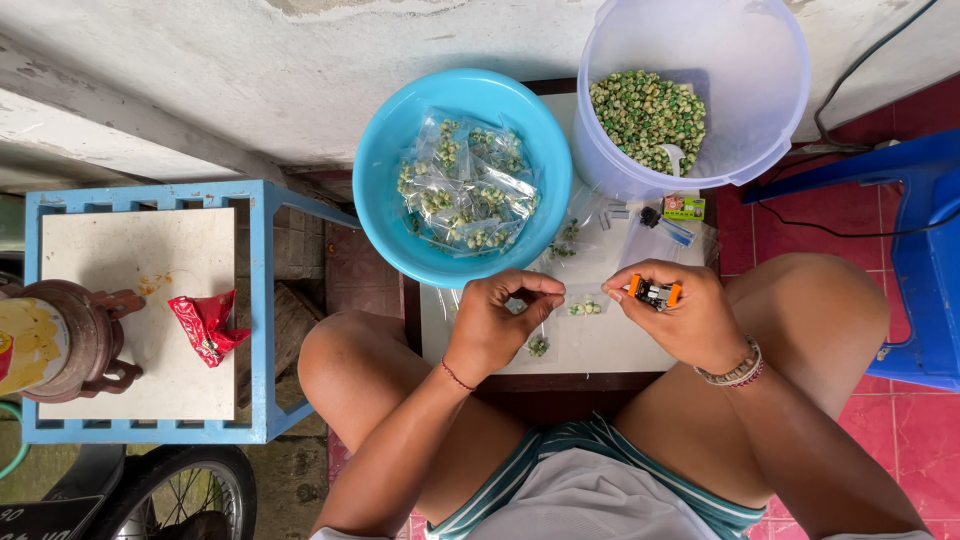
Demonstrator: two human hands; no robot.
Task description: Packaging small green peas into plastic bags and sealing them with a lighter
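Observation:
My left hand (497, 318) pinches the left end of a small clear plastic packet (583, 303) of green peas over a low white board (610, 345). My right hand (678, 312) grips a small orange and black stapler (655, 293) at the packet's right end. A few loose peas (538, 346) lie on the board below my left hand. A blue bowl (395, 215) holding several filled clear packets (465, 185) sits just beyond my left hand. A clear pail (765, 120) with green peas (648, 115) and a white scoop stands beyond my right hand.
A small green box (684, 207) and empty clear bags (655, 240) lie by the pail. At the left, a blue-framed stand (262, 300) carries a red wrapper (207, 326) and a brown pot (70, 340). A blue plastic chair (925, 250) is at the right, a wheel (180, 495) below left.

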